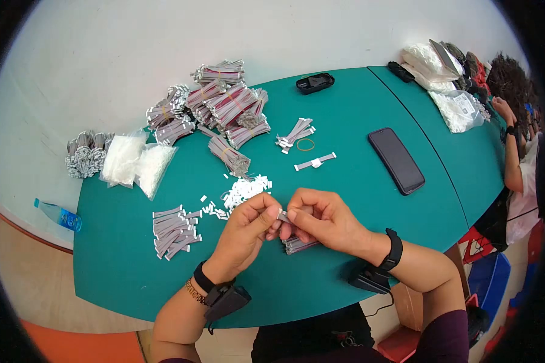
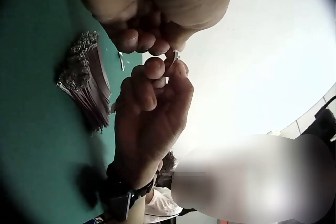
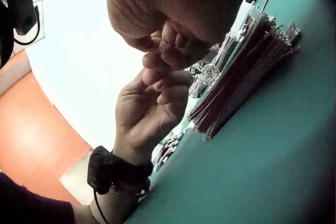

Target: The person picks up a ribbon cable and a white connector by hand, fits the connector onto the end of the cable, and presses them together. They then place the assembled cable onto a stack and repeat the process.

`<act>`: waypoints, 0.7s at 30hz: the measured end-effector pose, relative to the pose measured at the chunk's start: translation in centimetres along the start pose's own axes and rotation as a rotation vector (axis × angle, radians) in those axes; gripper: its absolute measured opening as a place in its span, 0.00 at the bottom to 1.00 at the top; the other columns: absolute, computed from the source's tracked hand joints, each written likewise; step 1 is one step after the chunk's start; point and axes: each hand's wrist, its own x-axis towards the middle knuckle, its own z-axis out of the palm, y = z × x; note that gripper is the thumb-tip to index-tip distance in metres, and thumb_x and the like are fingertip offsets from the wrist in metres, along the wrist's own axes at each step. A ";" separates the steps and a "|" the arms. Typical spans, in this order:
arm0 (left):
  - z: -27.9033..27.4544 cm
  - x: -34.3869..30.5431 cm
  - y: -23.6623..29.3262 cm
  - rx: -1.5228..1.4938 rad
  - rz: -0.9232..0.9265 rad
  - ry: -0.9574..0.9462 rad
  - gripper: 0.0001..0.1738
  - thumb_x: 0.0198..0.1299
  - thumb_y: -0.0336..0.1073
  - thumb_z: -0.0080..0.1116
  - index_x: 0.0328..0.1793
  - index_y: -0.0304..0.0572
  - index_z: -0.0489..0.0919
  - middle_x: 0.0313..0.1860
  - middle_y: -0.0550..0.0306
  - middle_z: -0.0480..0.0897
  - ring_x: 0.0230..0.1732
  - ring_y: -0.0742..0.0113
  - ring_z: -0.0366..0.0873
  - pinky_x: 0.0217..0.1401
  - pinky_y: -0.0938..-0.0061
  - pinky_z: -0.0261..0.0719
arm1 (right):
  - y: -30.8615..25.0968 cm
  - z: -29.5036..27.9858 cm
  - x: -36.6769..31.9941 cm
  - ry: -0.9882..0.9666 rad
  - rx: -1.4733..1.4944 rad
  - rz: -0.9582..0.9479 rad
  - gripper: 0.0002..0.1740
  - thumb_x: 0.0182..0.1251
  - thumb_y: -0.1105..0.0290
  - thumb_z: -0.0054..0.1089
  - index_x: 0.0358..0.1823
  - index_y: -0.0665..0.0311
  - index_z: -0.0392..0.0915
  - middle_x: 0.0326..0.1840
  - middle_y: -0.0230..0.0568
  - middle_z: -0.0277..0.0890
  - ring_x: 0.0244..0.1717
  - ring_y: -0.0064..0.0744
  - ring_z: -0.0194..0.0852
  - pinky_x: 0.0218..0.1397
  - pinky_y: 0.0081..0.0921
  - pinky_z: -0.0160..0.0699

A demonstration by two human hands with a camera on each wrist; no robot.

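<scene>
Both hands meet above the near middle of the table in the head view. My left hand (image 1: 243, 227) pinches the white end of a short grey flat cable (image 1: 284, 216) between thumb and index finger. From the other side, my right hand (image 1: 333, 222) pinches the same cable, its thumb laid along it. Fingers hide most of the cable. Below the right hand lies a bundle of grey-purple flat cables (image 2: 89, 85), partly covered in the head view. Small white plastic connector pieces (image 1: 248, 189) are heaped just beyond the left hand.
Short cables (image 1: 174, 231) lie spread on the left of the green table (image 1: 121, 266). Cable bundles (image 1: 230, 106) pile up at the back, near bags of white pieces (image 1: 154, 167). A phone (image 1: 396, 160), rubber band (image 1: 306, 144) and single cable (image 1: 315, 161) lie beyond the right hand.
</scene>
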 end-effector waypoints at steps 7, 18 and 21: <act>0.0 -0.1 0.0 0.000 -0.005 -0.004 0.09 0.66 0.39 0.49 0.34 0.43 0.72 0.26 0.67 0.70 0.27 0.80 0.65 0.31 0.85 0.61 | -0.1 0.2 0.0 -0.007 0.004 0.003 0.07 0.69 0.70 0.47 0.34 0.64 0.69 0.25 0.31 0.75 0.21 0.11 0.64 0.23 0.10 0.62; -0.2 0.1 -0.3 -0.001 0.017 0.006 0.10 0.65 0.39 0.52 0.34 0.43 0.71 0.24 0.65 0.70 0.26 0.80 0.64 0.29 0.85 0.62 | 0.1 0.1 0.0 0.017 -0.029 -0.010 0.07 0.69 0.70 0.48 0.33 0.64 0.69 0.24 0.30 0.75 0.20 0.10 0.63 0.21 0.11 0.61; -0.1 0.0 -0.3 0.044 0.041 0.024 0.10 0.65 0.39 0.52 0.34 0.43 0.71 0.24 0.66 0.70 0.26 0.80 0.63 0.30 0.85 0.61 | 0.3 0.2 0.0 0.046 -0.057 -0.024 0.07 0.69 0.71 0.47 0.33 0.64 0.68 0.23 0.31 0.75 0.20 0.10 0.62 0.21 0.11 0.61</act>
